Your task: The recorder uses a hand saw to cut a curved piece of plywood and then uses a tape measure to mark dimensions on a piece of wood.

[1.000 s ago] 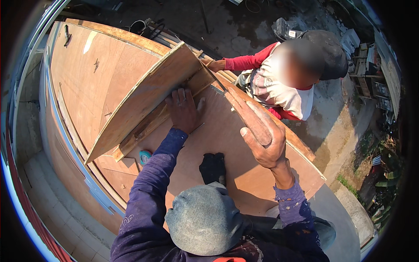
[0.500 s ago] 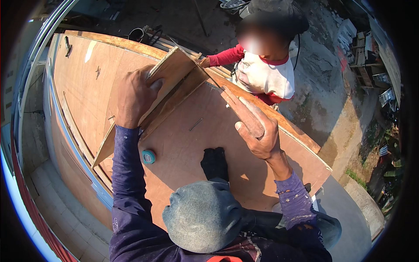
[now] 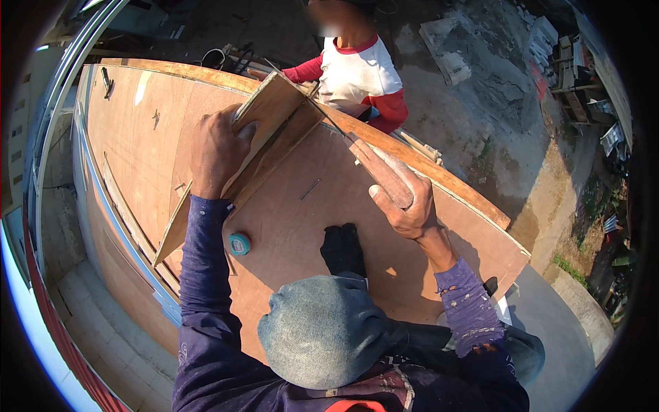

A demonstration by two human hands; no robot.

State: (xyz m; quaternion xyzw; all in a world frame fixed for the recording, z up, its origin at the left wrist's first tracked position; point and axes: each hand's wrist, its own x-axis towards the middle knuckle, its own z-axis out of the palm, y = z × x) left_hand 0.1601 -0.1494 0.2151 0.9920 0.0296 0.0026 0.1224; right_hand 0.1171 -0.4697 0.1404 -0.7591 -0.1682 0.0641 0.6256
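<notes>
My left hand (image 3: 218, 152) is closed around the edge of a plywood piece (image 3: 271, 110), which stands tilted over a large plywood sheet (image 3: 288, 213). In my right hand (image 3: 412, 214) is the wooden handle of a handsaw (image 3: 379, 168). Its thin blade, seen nearly edge-on, runs up and left against the far end of the plywood piece. A wooden strip (image 3: 274, 159) lies beneath that piece. Between my arms, a round turquoise tape measure (image 3: 239, 243) and a nail (image 3: 310, 189) rest on the sheet.
Along the far edge runs a timber beam (image 3: 419, 165), with a co-worker (image 3: 360, 75) in a white and red shirt just beyond. My dark-covered foot (image 3: 343, 250) is on the sheet. A dark tool (image 3: 107, 81) lies far left. Concrete ground (image 3: 473, 130) lies below, past the edge.
The co-worker has shifted left and up in the view, one arm still reaching toward the beam. My hands keep their grips on the plywood and the handsaw; the whole view has shifted slightly.
</notes>
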